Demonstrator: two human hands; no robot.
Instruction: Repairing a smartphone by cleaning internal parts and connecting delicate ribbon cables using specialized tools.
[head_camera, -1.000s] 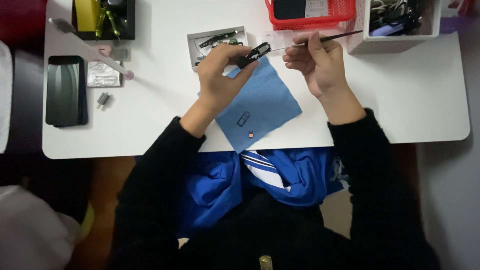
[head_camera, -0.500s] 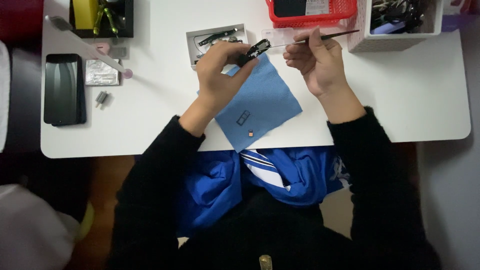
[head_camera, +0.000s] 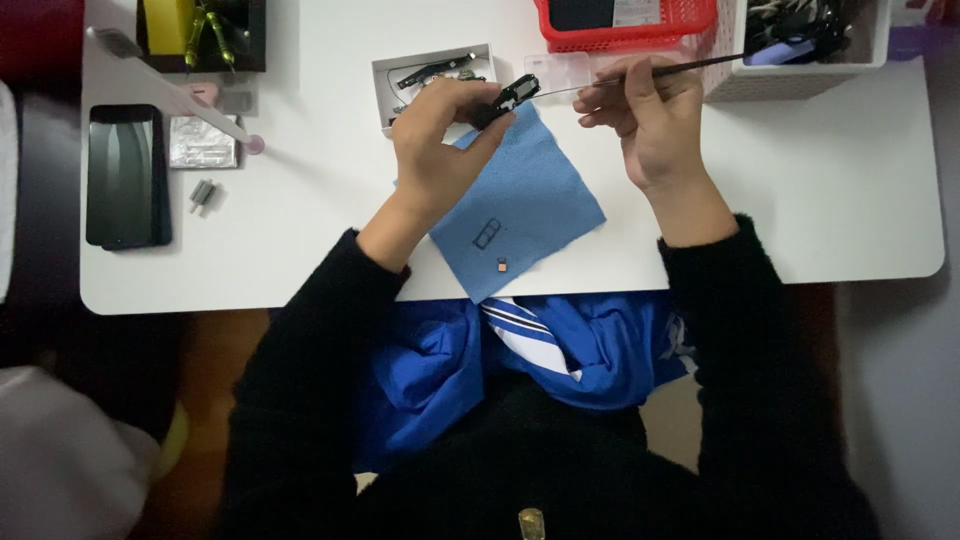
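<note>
Small black electronic part (head_camera: 507, 98) sits pinched in the left hand (head_camera: 438, 135) above the blue cloth (head_camera: 520, 205), steadied for the thin black tweezers (head_camera: 665, 72) gripped by the right hand (head_camera: 650, 120).

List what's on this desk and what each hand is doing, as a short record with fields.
Left hand: fingers pinch a small black part above the blue cloth
Right hand: holds a thin dark tool, tip toward the part
On the cloth: two tiny pieces
Table: white
Left side: dark phone, silver packet
Far edge: small white tray, red basket, white basket
</note>
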